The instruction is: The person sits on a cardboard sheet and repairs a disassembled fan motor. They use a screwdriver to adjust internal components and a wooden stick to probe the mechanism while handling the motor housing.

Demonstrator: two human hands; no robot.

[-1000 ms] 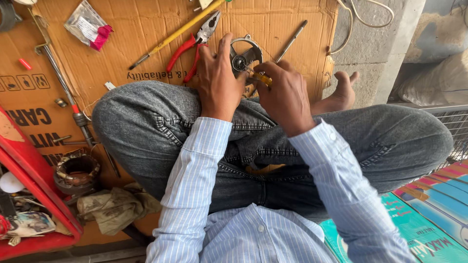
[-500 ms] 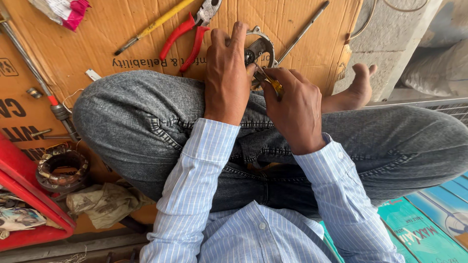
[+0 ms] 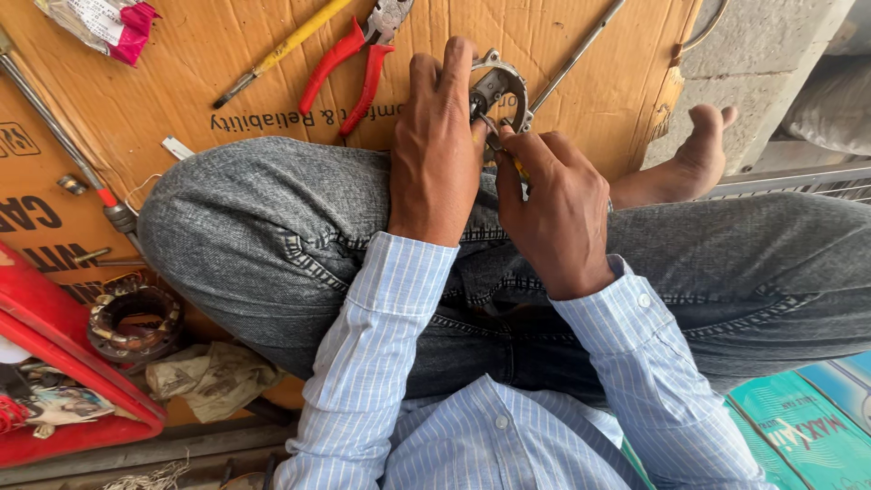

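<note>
1. The left hand is steadying a round grey metal ring part at upper centre, its grip clamped on the rim.
2. The right hand is pinching a thin yellow-handled tool, its grip closed on it, against the part.
3. The tool could be slipping toward the left fingers, since they sit just beside the tip.
4. The tool tip is staying hidden; red-handled pliers are lying cut off above.

The left hand covers much of the round metal part; the pliers run off the top edge, and the right hand perhaps hides a yellow-handled tool.
</note>
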